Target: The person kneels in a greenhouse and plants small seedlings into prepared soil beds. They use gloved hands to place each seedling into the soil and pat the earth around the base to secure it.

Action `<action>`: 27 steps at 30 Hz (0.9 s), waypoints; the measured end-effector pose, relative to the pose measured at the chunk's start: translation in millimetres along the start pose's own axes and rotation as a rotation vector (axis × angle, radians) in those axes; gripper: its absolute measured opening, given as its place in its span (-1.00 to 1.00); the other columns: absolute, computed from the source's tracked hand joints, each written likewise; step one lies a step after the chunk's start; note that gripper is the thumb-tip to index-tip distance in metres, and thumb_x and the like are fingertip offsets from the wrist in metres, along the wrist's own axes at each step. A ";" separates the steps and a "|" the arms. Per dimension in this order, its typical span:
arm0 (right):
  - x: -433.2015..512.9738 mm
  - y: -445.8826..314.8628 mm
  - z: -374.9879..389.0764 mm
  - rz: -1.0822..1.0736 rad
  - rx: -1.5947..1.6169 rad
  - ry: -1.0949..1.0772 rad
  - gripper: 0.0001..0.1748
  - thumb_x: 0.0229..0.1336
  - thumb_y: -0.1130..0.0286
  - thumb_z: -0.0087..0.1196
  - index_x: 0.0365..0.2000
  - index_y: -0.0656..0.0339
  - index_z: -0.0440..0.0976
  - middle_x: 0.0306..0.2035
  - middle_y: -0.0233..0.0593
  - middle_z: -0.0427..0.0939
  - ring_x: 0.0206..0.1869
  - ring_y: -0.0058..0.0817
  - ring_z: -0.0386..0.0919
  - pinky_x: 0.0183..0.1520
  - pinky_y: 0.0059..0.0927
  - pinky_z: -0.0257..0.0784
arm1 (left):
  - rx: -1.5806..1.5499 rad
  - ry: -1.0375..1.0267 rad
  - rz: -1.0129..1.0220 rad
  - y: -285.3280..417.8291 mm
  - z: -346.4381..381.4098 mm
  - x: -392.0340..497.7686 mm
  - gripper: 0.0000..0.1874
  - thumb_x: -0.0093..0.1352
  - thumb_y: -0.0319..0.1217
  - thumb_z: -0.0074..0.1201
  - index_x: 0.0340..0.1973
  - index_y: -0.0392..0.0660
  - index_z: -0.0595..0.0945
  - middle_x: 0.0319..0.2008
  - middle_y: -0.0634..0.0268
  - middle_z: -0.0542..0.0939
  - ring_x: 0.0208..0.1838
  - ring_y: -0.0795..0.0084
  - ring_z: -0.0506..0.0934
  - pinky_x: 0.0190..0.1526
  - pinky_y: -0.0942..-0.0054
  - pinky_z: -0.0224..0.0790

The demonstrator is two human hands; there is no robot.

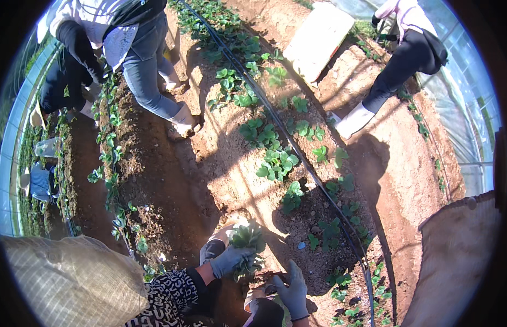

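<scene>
My left hand [231, 260], in a grey work glove, grips a bunch of leafy seedlings [247, 238] that look like strawberry plants. Its leaves spread above and below the fingers. To the right, my right hand [293, 291] wears a matching glove; its fingers are apart and nothing shows in them. It hovers near the soil beside one of my boots [251, 297]. Strawberry plants [278, 162] grow along the raised soil bed [233, 180] ahead. Black irrigation tubing [296, 147] runs lengthwise over this bed.
One co-worker [143, 61] bends at the upper left, beside another stooped person [59, 88]. A third person [417, 49] stands at the upper right, near a white crate [318, 39]. Farther left is someone in blue [41, 182]. Fabric brims [73, 278] block both lower corners.
</scene>
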State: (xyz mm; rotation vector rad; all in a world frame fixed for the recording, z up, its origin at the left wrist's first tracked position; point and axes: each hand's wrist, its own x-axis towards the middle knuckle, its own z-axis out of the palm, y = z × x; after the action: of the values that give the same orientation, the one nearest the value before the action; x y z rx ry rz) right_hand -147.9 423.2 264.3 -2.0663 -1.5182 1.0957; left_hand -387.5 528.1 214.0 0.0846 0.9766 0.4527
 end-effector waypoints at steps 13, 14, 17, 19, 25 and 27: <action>-98.4 -13.8 -131.3 -0.341 -0.452 0.085 -0.40 0.25 -0.14 0.16 0.08 0.08 0.54 -0.06 0.09 0.66 -0.02 0.06 0.65 -0.01 0.01 0.58 | 0.241 0.330 0.779 55.4 -21.4 -210.8 -0.81 0.55 -0.40 0.01 -0.07 -0.23 0.64 -0.27 0.21 0.69 -0.28 0.36 0.66 -0.21 0.32 0.61; -109.6 2.4 -137.4 -0.327 -0.476 0.046 -0.43 0.24 -0.12 0.16 0.05 0.09 0.55 -0.08 0.08 0.66 -0.05 0.06 0.65 -0.01 0.02 0.58 | 0.172 0.356 0.727 41.8 -34.9 -219.0 -0.83 0.51 -0.39 0.06 -0.12 -0.21 0.66 -0.32 0.25 0.68 -0.29 0.38 0.65 -0.22 0.32 0.59; -135.8 41.1 -154.7 -0.211 -0.531 -0.039 -0.50 0.24 -0.06 0.18 -0.02 0.11 0.60 -0.14 0.07 0.67 -0.08 0.06 0.65 -0.01 0.02 0.57 | 0.265 0.495 0.504 -9.2 -134.9 -206.1 -0.83 0.46 -0.36 0.12 -0.18 -0.19 0.70 -0.40 0.28 0.66 -0.40 0.37 0.61 -0.33 0.29 0.54; -161.9 50.6 -172.5 -0.020 -0.554 -0.082 -0.54 0.24 -0.02 0.18 -0.07 0.12 0.64 -0.16 0.09 0.68 -0.06 0.07 0.65 0.01 0.02 0.56 | 0.383 0.688 0.323 -22.9 -132.6 -220.4 -0.81 0.46 -0.33 0.10 -0.18 -0.15 0.73 -0.38 0.28 0.68 -0.38 0.34 0.64 -0.35 0.26 0.55; -178.3 125.3 -165.7 -0.062 -0.353 0.056 -0.59 0.21 0.03 0.21 -0.11 0.11 0.68 -0.14 0.12 0.70 -0.09 0.10 0.66 -0.01 0.05 0.55 | 2.389 0.359 0.120 -48.5 -210.1 -218.0 -0.79 0.35 -0.26 0.17 -0.20 -0.03 0.78 -0.24 0.23 0.77 -0.15 0.21 0.75 -0.19 0.18 0.58; -174.1 101.1 -172.7 0.015 -0.421 -0.006 -0.59 0.21 0.05 0.21 -0.10 0.13 0.67 -0.15 0.12 0.70 -0.09 0.12 0.66 0.00 0.06 0.55 | 2.414 0.407 0.118 -37.2 -204.1 -213.8 -0.76 0.34 -0.23 0.17 -0.18 -0.01 0.78 -0.21 0.25 0.77 -0.10 0.17 0.74 -0.18 0.14 0.55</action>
State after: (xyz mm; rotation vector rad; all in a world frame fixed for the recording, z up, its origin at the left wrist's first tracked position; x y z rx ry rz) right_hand 25.4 253.9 372.2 -2.3432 -1.8676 0.8395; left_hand -642.9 380.6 255.6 2.2606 1.3894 -0.8885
